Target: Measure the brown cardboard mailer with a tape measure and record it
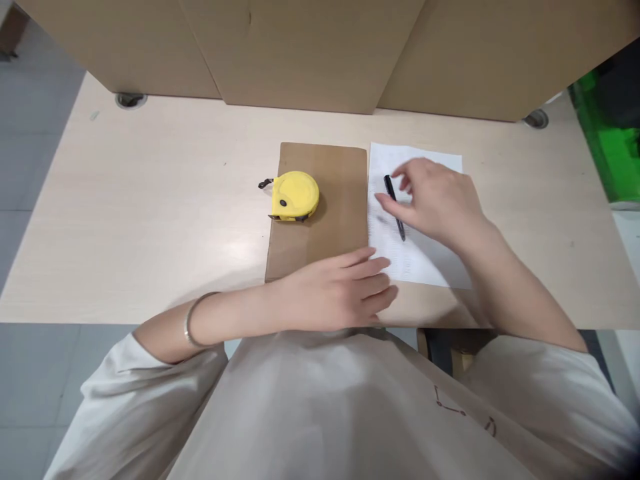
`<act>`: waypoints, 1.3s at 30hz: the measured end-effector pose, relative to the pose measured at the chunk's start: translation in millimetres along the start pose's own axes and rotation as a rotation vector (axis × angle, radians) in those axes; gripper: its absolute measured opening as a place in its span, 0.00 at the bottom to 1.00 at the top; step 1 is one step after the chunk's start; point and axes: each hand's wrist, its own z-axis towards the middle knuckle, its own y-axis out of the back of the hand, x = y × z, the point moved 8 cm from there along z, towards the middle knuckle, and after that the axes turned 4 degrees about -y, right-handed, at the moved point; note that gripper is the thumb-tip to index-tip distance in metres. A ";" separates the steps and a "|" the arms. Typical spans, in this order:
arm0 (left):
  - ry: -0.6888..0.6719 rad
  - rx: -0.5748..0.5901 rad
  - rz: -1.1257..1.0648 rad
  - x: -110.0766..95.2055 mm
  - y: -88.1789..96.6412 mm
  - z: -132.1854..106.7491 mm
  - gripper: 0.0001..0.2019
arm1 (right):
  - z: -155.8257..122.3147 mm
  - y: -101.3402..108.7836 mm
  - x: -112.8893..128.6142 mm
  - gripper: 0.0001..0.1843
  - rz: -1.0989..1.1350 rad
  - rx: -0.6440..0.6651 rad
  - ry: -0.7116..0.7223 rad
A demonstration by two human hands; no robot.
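A black pen (395, 207) lies slantwise on a white sheet of paper (425, 267). Over the sheet is my right hand (434, 199), its thumb and fingers apart around the pen's upper half; I see no grip on it. My left hand (350, 290) reaches across the near edge of a flat brown piece of cardboard (345, 193), fingers stretched out toward the paper's lower left corner. On the cardboard's left part rests a yellow tape measure (299, 192) with a black wrist strap.
Tall cardboard panels (300, 53) stand along the back of the pale wooden table (150, 200). Two round cable holes are set near its back corners, the left hole (131, 101) and the right hole (537, 119). Something green (610, 160) is beyond the right edge.
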 end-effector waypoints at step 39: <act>1.377 -0.472 -0.643 123.9 -72.2 -174.8 0.36 | -26.1 -49.1 18.7 0.33 1.542 0.034 -0.178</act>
